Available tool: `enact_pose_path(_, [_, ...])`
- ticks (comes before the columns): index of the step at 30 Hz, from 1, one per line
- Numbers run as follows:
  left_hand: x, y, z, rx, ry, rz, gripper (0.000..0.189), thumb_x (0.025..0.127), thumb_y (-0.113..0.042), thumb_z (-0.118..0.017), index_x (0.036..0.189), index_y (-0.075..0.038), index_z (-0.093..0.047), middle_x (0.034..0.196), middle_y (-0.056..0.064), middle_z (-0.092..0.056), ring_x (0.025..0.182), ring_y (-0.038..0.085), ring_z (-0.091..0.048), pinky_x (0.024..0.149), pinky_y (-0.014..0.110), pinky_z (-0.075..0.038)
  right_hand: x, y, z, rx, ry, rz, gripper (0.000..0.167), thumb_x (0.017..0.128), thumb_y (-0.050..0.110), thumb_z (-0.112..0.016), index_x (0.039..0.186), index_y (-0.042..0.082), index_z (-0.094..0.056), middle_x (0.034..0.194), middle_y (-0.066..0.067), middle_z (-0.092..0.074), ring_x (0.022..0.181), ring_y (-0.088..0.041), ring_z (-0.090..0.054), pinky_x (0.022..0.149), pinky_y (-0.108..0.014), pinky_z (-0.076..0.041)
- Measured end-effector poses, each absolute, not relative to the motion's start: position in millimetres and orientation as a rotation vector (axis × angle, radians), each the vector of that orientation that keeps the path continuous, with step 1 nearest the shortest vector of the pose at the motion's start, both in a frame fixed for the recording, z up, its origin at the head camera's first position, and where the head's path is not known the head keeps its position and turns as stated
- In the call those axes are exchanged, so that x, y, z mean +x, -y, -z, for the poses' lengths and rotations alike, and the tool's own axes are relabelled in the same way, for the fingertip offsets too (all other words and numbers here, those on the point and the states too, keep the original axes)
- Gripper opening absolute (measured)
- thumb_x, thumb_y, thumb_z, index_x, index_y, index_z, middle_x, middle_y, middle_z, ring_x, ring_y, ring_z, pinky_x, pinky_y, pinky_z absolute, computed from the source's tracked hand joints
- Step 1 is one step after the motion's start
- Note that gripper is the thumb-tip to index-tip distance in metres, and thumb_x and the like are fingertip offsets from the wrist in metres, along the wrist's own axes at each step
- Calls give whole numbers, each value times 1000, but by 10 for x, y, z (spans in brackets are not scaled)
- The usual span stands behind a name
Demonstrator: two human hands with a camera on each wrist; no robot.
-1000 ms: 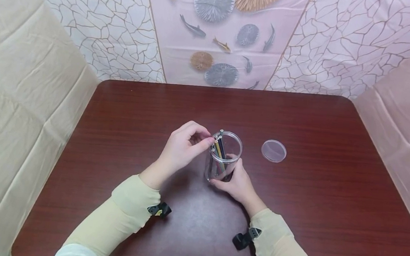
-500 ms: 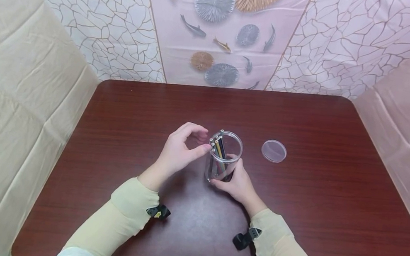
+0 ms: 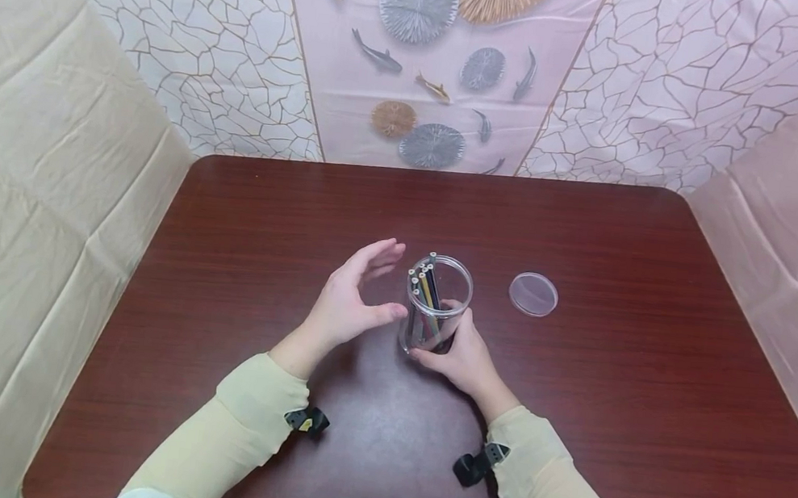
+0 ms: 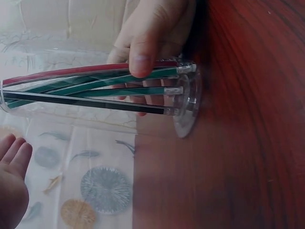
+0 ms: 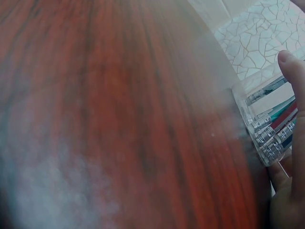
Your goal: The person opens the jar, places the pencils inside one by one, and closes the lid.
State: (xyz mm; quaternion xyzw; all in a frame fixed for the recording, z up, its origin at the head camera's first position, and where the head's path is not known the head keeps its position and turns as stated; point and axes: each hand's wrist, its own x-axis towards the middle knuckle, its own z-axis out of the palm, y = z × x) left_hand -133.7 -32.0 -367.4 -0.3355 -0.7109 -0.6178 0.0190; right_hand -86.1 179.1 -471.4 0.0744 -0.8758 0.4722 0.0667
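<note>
A clear plastic jar (image 3: 452, 313) stands upright on the table, with several pencils (image 3: 424, 286) leaning inside toward its left rim. In the left wrist view the pencils (image 4: 90, 86) are red, green and black, with metal-banded ends at the jar's base. My right hand (image 3: 462, 355) grips the jar low on its right side, thumb across the front. To the left of the jar is my left hand (image 3: 350, 301), fingers spread and holding nothing, the thumb tip close to the jar wall. Whether that thumb touches the wall, I cannot tell.
A round clear lid (image 3: 533, 294) lies flat on the dark red-brown table (image 3: 618, 386), right of the jar. Patterned cloth (image 3: 418, 64) hangs behind the table's far edge, and pale cloth (image 3: 46, 204) hangs at the sides.
My left hand has drawn back from the pencil tops at the rim, its thumb lowering and its fingers spreading apart. The right hand and jar have stayed in place.
</note>
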Motion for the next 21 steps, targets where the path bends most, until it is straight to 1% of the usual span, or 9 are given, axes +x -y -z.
enact_pose_path(2, [-1331,313,3705,-1054,2263,1892,97,70,-55,-72,137,5,-36,135,17,-48,121,30,-49,101,36,-37,-858,-1794,4728,222,2645,-1433,93,61,29,-87,132,5,-32,113,-14,-59,113,-28,-53,96,-46,-38])
enact_pose_path(3, [-1327,309,3722,-1063,2291,1880,100,69,-59,-71,138,4,-35,137,17,-47,122,30,-48,102,36,-36,-857,-1793,4736,222,2649,-1439,93,61,29,-87,132,4,-32,114,-14,-59,113,-28,-53,96,-46,-39])
enact_pose_path(6, [-1317,297,3774,-1090,2363,1860,107,66,-64,-69,141,3,-31,141,16,-43,126,29,-44,105,37,-32,-853,-1784,4755,230,2656,-1456,94,62,30,-87,133,5,-31,117,-13,-58,113,-27,-53,95,-46,-39])
enact_pose_path(10, [-1329,261,3853,-1138,2407,1852,113,64,-66,-68,144,1,-24,146,15,-36,133,25,-35,107,34,-28,-850,-1781,4748,243,2642,-1462,93,62,29,-87,133,6,-31,116,-14,-58,112,-27,-53,95,-46,-39])
enact_pose_path(13, [-1339,225,3908,-1171,2408,1870,117,63,-66,-69,145,1,-18,148,15,-32,136,23,-30,108,33,-27,-851,-1793,4732,235,2636,-1457,91,62,28,-87,132,7,-32,114,-14,-59,112,-27,-53,94,-46,-40])
enact_pose_path(18, [-1337,172,3987,-1179,2367,1944,118,65,-62,-70,144,2,-12,147,16,-31,134,25,-32,108,33,-27,-854,-1810,4720,224,2649,-1446,92,62,29,-87,132,6,-32,115,-14,-59,112,-26,-53,94,-45,-40])
enact_pose_path(19, [-1337,163,3997,-1174,2362,1962,117,65,-60,-72,145,2,-12,147,17,-32,134,25,-32,108,32,-27,-853,-1814,4719,222,2650,-1444,92,62,29,-87,132,6,-32,115,-14,-59,112,-27,-54,94,-45,-40])
enact_pose_path(21, [-1337,148,4010,-1164,2357,1975,112,68,-47,-78,145,2,-12,147,17,-31,134,26,-33,108,33,-27,-850,-1818,4718,218,2648,-1441,92,62,29,-87,132,6,-32,115,-14,-59,111,-26,-54,94,-45,-40])
